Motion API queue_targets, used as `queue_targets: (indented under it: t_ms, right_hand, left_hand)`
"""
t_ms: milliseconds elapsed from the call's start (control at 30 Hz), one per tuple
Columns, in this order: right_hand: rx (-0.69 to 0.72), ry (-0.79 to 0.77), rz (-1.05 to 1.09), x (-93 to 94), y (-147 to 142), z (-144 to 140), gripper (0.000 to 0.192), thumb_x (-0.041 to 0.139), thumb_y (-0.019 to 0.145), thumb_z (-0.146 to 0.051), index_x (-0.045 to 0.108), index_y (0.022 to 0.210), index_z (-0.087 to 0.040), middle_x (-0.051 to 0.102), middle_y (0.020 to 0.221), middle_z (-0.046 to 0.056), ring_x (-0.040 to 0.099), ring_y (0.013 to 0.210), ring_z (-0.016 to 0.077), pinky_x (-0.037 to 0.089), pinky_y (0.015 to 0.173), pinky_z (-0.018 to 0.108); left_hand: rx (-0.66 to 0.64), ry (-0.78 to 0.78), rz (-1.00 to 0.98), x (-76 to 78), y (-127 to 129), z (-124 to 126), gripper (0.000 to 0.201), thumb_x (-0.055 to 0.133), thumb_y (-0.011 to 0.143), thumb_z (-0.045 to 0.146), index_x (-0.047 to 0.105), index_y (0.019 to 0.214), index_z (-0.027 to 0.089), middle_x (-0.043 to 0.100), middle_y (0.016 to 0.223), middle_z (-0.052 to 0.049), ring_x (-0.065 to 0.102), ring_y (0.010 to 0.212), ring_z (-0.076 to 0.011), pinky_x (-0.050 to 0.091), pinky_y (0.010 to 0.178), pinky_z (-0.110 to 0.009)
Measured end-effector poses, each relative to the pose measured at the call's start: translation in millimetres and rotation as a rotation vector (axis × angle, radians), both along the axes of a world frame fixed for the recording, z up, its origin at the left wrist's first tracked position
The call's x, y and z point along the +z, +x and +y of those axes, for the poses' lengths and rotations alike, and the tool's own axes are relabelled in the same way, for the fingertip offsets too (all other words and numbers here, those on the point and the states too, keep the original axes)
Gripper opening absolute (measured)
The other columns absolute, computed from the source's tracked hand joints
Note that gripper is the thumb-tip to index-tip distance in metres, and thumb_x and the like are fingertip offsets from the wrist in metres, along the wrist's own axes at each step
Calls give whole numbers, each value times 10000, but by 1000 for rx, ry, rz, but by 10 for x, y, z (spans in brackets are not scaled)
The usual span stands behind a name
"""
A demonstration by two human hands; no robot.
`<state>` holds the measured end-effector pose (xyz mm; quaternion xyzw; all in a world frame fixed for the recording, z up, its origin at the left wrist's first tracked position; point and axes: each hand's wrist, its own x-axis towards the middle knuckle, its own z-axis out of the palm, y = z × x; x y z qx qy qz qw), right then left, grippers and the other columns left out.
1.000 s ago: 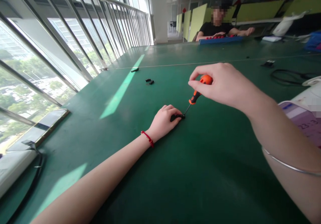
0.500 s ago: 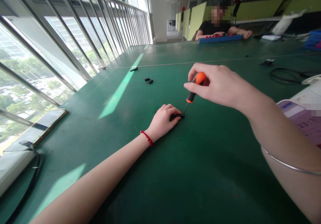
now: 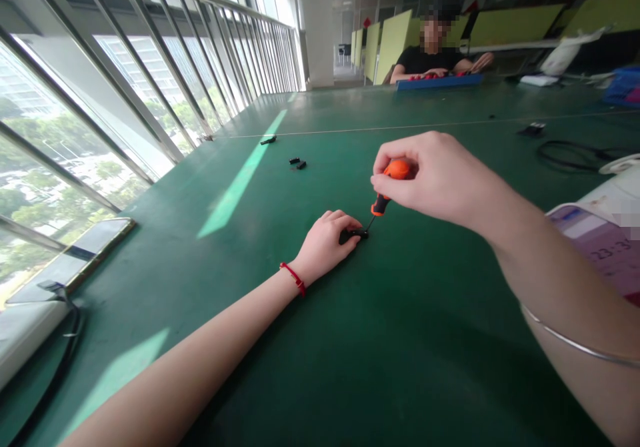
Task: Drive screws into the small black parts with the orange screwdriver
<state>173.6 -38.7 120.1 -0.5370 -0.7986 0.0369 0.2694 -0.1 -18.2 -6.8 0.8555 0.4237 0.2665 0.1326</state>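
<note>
My left hand (image 3: 327,243) is closed on a small black part (image 3: 357,233), pinning it against the green table (image 3: 425,347). Fingers cover much of that part, and its exact kind cannot be made out. In my right hand (image 3: 430,170) is a screwdriver (image 3: 399,169) with an orange and black handle, tilted, its thin shaft pointing down. The screwdriver's tip meets the right end of the black part. Farther off on the table lie a pair of small black pieces (image 3: 298,163) and another black piece (image 3: 269,140).
A phone (image 3: 75,253) and a white box with a black cable (image 3: 75,333) lie at the left by the metal railing (image 3: 200,7). Across the table a person (image 3: 425,60) sits behind a blue tray (image 3: 440,82). At right are a black cable (image 3: 565,157) and a purple-screened device (image 3: 595,233).
My right hand and the screwdriver's handle have dipped slightly, while the tip stays at the black part. My left hand keeps its place. The person opposite has raised a hand a little.
</note>
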Motion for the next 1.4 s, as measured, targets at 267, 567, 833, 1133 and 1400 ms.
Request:
queue_targets:
  t_ms: [267, 567, 833, 1133, 1400]
  right_hand:
    - [-133, 132, -12, -88, 2, 86, 151, 523, 722, -301, 586, 608, -225, 479, 514, -7, 376, 510, 128, 290, 501, 275]
    - [-31, 66, 42, -83, -57, 53, 180, 496, 763, -289, 579, 619, -219, 521, 550, -4, 424, 532, 135, 318, 525, 275]
    - [-107, 136, 54, -48, 6, 80, 178, 502, 758, -294, 583, 617, -222, 544, 557, 17, 454, 555, 163, 344, 537, 290]
    - [-80, 120, 48, -93, -6, 107, 181, 491, 757, -300, 592, 626, -226, 546, 551, 16, 492, 582, 172, 334, 544, 293]
    - [-77, 131, 58, -80, 3, 101, 183, 499, 751, -298, 569, 604, -216, 506, 532, 5, 430, 548, 149, 327, 544, 286]
  left_hand:
    - [226, 44, 4, 59, 34, -78, 233, 519, 775, 184, 507, 1007, 192, 588, 777, -2, 570, 762, -182, 442, 730, -337]
    - [16, 11, 36, 58, 36, -58, 326, 617, 776, 301, 514, 1068, 197, 639, 982, -44, 565, 937, -226, 457, 827, -369]
    - [122, 39, 53, 62, 42, -62, 173, 585, 743, 232, 564, 909, 190, 630, 915, -48, 558, 904, -229, 472, 797, -369]
    - [115, 36, 61, 65, 35, -54, 84, 561, 762, 223, 598, 830, 190, 619, 866, -43, 540, 866, -215, 464, 773, -352]
    - [93, 29, 60, 47, 19, -38, 111, 543, 790, 212, 628, 859, 195, 622, 872, -40, 531, 865, -210, 457, 779, -347]
